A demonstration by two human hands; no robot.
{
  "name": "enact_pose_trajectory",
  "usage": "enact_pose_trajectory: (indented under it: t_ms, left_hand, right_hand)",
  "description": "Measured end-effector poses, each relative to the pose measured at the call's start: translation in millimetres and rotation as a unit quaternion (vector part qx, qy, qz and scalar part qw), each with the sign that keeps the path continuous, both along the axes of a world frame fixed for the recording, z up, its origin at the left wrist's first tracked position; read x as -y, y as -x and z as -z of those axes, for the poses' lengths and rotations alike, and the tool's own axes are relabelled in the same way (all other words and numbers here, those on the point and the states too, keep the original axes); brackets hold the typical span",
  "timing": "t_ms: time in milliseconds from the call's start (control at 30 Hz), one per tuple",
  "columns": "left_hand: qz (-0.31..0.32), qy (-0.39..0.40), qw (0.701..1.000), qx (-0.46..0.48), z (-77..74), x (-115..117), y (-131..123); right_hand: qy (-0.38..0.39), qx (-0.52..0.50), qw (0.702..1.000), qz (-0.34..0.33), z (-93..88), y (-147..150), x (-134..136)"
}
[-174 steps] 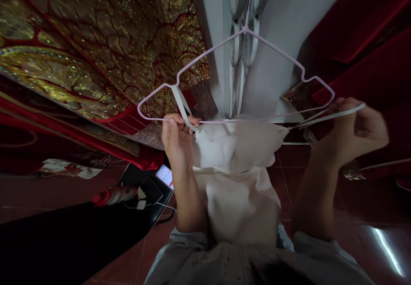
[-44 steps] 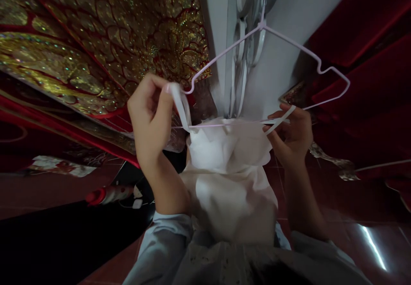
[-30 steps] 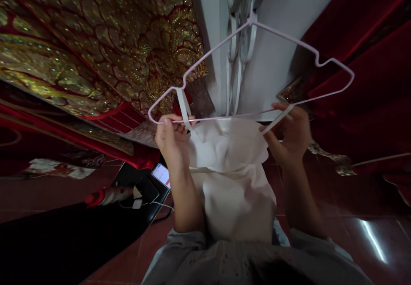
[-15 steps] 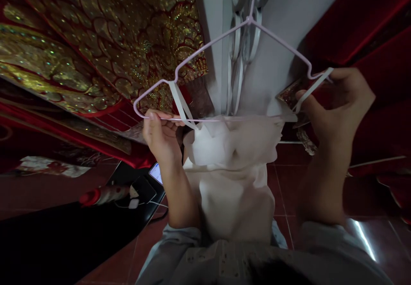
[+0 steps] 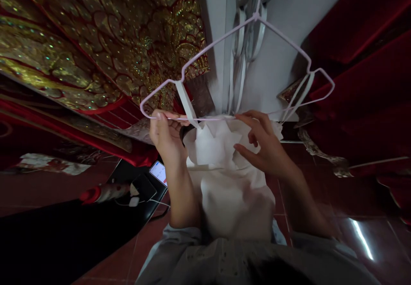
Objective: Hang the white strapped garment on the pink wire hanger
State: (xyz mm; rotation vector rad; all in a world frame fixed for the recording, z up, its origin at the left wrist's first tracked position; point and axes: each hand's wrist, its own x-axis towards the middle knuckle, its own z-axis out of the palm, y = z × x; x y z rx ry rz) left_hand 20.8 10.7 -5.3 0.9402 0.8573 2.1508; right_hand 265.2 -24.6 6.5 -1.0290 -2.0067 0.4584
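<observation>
Lilac, thin-barred clothes hanger (image 5: 256,16), notched at each shoulder, hook running up to the top edge of view; what carries it, cannot tell. Cream-white smooth cloth garment (image 5: 236,203) hangs below it in front of the wearer, ruffled upper edge about level with the hanger's lower bar. Narrow white left strap (image 5: 186,103) looped in one notch; narrow white right strap (image 5: 305,91) looped in the other.

Left hand (image 5: 167,138): clamped on the lower bar near its left end, thumb on the near side, fingers behind, just beside the left strap. Right hand (image 5: 267,148): thumb and fingers apart, in front of the garment's ruffled upper part, index fingertip close by the lower bar; contact cannot be told.

Lower left: glossy black tabletop (image 5: 150,208). On it, a lit white-screened phone (image 5: 158,173) partly behind the left forearm, a flat black case (image 5: 146,188), a small white plug (image 5: 134,201) with white cable, a red-capped patterned bottle (image 5: 111,192) lying along the view.

Upper left: gold-sequined red cloth (image 5: 144,32). Right: deep red plush cloth (image 5: 362,96). Between: pale grey panel (image 5: 289,7) with looped grey metalwork (image 5: 237,49). Underfoot, red-brown tiled floor (image 5: 122,250).
</observation>
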Motion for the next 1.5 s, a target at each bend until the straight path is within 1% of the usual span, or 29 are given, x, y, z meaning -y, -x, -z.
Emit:
enact_pose_trajectory:
  t_ms: [67, 167, 233, 300, 367, 433, 500, 567, 633, 700, 767, 800, 867, 933, 967, 1033, 1100, 1167, 1200, 1300, 1333, 1400, 1433, 1467, 1500]
  left_hand:
    - [-0.002, 0.029, 1.000, -0.012, 0.9, 2.5, 0.5]
    - [0.012, 0.072, 0.997, -0.037, 3.5, 9.7, 1.7]
    - [0.035, 0.106, 0.990, -0.085, 4.2, 16.4, 2.4]
    - [0.064, 0.133, 0.979, -0.138, 2.4, 23.3, 3.2]
    - [0.084, 0.146, 0.971, -0.167, -2.5, 29.4, 3.6]
    - [0.090, 0.149, 0.968, -0.179, -10.2, 34.6, 3.1]
    - [0.104, 0.153, 0.963, -0.197, -19.6, 39.6, 1.7]
    - [0.132, 0.160, 0.955, -0.213, -30.1, 44.7, 0.2]
    - [0.167, 0.144, 0.958, -0.186, -41.0, 48.4, 0.8]
    - [0.194, 0.107, 0.968, -0.119, -51.2, 49.0, 5.4]
    - [0.198, 0.075, 0.974, -0.075, -58.4, 45.6, 14.5]
    - [0.184, 0.066, 0.978, -0.070, -59.9, 42.8, 20.0]
    - [0.116, 0.046, 0.989, -0.076, -56.7, 36.2, 30.7]
    - [0.042, 0.029, 0.996, -0.075, -44.9, 29.9, 37.7]
    - [0.017, 0.027, 0.997, -0.073, -36.5, 27.3, 39.0]
    - [-0.017, 0.033, 0.996, -0.077, -18.1, 23.4, 36.5]
    - [-0.034, 0.054, 0.995, -0.076, -2.7, 21.0, 27.0]
    - [-0.021, 0.087, 0.995, -0.054, 4.7, 20.2, 11.9]
    - [0.005, 0.104, 0.994, -0.041, 5.1, 20.5, 3.0]
    - [0.099, 0.131, 0.986, -0.024, -2.4, 23.8, -22.2]
    - [0.117, 0.127, 0.985, -0.024, -5.9, 25.4, -28.3]
    - [0.129, 0.114, 0.985, -0.024, -11.3, 28.3, -35.4]
    - [0.129, 0.106, 0.986, -0.027, -12.8, 29.1, -36.3]
    - [0.131, 0.099, 0.986, -0.030, -13.4, 29.3, -35.9]
    - [0.134, 0.091, 0.986, -0.034, -13.3, 29.0, -34.6]
  right_hand:
    - [0.017, -0.019, 0.999, 0.026, 9.8, 5.1, 0.5]
    - [0.000, -0.064, 0.996, 0.064, 18.1, 8.1, -0.7]
    - [0.012, -0.075, 0.995, 0.065, 20.5, 11.7, -1.6]
    - [0.035, -0.076, 0.995, 0.049, 22.0, 17.1, -2.2]
    - [0.048, -0.076, 0.995, 0.035, 23.1, 22.2, -2.6]
    - [0.045, -0.082, 0.995, 0.029, 24.2, 24.6, -3.0]
    - [0.039, -0.090, 0.995, 0.035, 25.2, 23.6, -3.7]
    - [0.037, -0.095, 0.994, 0.044, 25.8, 19.5, -5.1]
    - [0.039, -0.095, 0.993, 0.052, 25.7, 14.2, -7.0]
    - [0.038, -0.092, 0.993, 0.055, 24.9, 9.8, -8.7]
    - [0.038, -0.091, 0.994, 0.055, 24.1, 7.4, -9.6]
    - [0.038, -0.090, 0.994, 0.054, 23.9, 7.1, -9.6]
    - [0.039, -0.088, 0.994, 0.053, 24.4, 7.5, -9.2]
    - [0.039, -0.086, 0.994, 0.058, 25.5, 8.1, -8.7]
    - [0.038, -0.086, 0.994, 0.060, 26.0, 8.3, -8.5]
    - [0.035, -0.088, 0.994, 0.061, 26.7, 8.6, -8.2]
    - [0.033, -0.092, 0.993, 0.060, 26.8, 9.9, -7.8]
    - [0.034, -0.093, 0.993, 0.059, 26.4, 12.7, -6.8]
    - [0.034, -0.091, 0.993, 0.060, 26.1, 14.5, -6.1]
    - [0.022, -0.084, 0.995, 0.059, 24.3, 17.7, -3.6]
    - [0.013, -0.081, 0.995, 0.051, 23.4, 16.5, -3.1]
    - [-0.016, -0.076, 0.996, 0.040, 21.6, 8.6, -3.9]
    - [-0.035, -0.078, 0.995, 0.050, 20.9, 1.6, -5.5]
    - [-0.061, -0.090, 0.991, 0.079, 20.3, -7.2, -8.1]
    - [-0.091, -0.115, 0.981, 0.128, 19.7, -17.4, -11.6]
